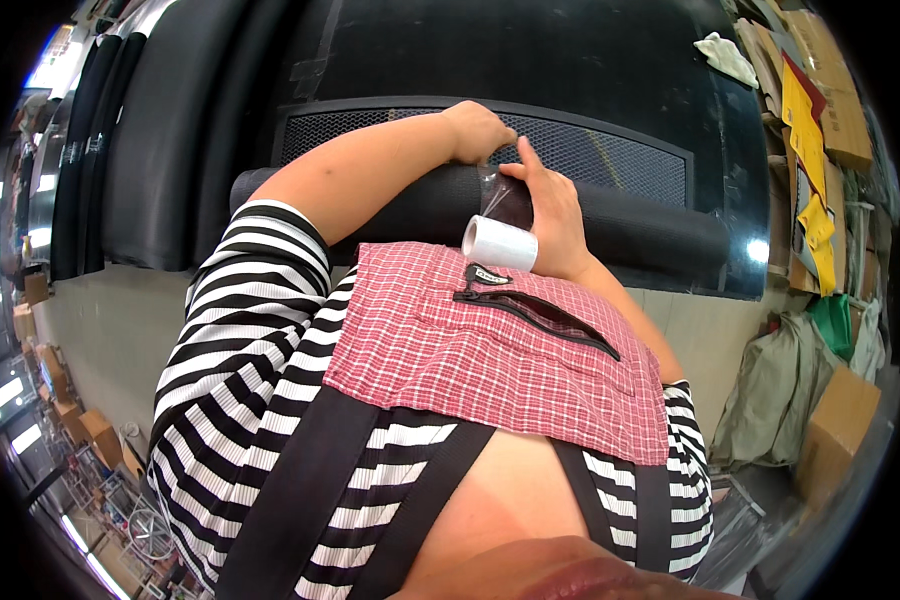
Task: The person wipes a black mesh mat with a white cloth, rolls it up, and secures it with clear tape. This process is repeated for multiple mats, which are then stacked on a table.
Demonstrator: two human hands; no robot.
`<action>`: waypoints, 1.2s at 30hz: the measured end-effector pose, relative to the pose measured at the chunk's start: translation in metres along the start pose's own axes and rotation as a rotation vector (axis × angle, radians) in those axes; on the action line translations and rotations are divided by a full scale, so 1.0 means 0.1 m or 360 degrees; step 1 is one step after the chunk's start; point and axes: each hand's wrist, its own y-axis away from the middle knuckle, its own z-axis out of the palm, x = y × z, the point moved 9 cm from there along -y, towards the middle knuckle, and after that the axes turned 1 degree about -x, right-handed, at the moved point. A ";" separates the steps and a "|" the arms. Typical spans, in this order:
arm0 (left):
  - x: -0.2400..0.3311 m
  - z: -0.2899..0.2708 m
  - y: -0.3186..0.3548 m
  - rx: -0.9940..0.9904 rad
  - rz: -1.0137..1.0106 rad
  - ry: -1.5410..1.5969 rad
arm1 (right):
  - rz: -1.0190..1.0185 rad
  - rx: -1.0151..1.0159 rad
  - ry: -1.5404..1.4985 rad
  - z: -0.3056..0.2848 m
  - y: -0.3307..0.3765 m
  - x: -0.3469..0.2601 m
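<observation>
A thick roll of black sheet material point(400, 205) lies crosswise in front of me. Clear tape point(495, 190) runs over its middle, leading down to a tape roll with a white core point(505, 244). The tape roll rests against the near side of the black roll, beside my right wrist. My left hand point(475, 132) is at the far side of the black roll, fingers curled closed near the tape's upper end; what is in them is hidden. My right hand point(552, 205) lies over the black roll beside the tape, its fingers stretched out toward my left fingertips.
A mesh panel with a black frame point(610, 155) lies just beyond the roll on a black table point(530, 50). Large black rolls point(160, 140) stand to the left. A white cloth point(727, 60) lies far right, near cardboard point(835, 90) and a yellow piece point(805, 130).
</observation>
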 end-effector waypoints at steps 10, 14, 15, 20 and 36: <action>-0.76 -0.50 0.46 0.0489 -0.0675 0.0237 | 0.0017 -0.0160 0.0143 -0.08 -0.12 0.12; -0.15 -0.76 0.74 0.0637 -0.0204 -0.0033 | 0.0009 -0.0098 0.0154 -0.07 -0.05 0.08; 0.05 -0.73 0.88 0.0685 -0.0060 -0.0059 | 0.0011 -0.0095 0.0156 -0.07 -0.05 0.06; 0.33 -0.74 1.15 0.0831 0.0085 -0.0066 | 0.0032 -0.0081 0.0170 -0.10 -0.01 0.05; 0.65 -0.45 1.63 0.1139 -0.0220 0.0160 | -0.0005 -0.0288 0.0048 -0.09 -0.46 0.35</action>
